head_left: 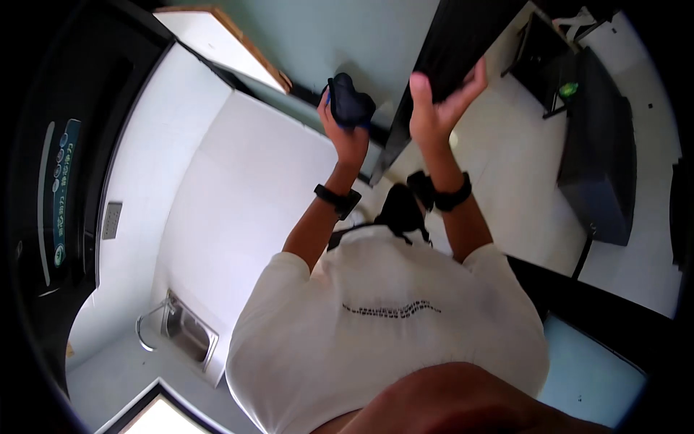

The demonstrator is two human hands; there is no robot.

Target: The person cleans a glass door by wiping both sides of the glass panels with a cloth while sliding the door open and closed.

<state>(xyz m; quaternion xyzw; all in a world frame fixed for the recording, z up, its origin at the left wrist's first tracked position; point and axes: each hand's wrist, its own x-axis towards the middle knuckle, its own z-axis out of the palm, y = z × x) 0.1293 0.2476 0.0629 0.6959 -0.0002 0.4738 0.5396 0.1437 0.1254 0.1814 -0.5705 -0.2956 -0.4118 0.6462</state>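
Note:
My left hand is closed around a dark blue, soft-looking item with rounded lobes and a black edge; its exact kind does not show. That hand is raised in front of a pale grey-green panel. My right hand is held up to the right of it, thumb and fingers spread apart, with nothing in it. Behind the right hand runs a black door frame; whether the fingers touch it I cannot tell. Black bands with small units circle both my wrists.
A long white counter runs along the left, with a metal sink and curved faucet. A black appliance with lettering hangs far left. Beyond the frame stand a dark grey sofa and a black low table.

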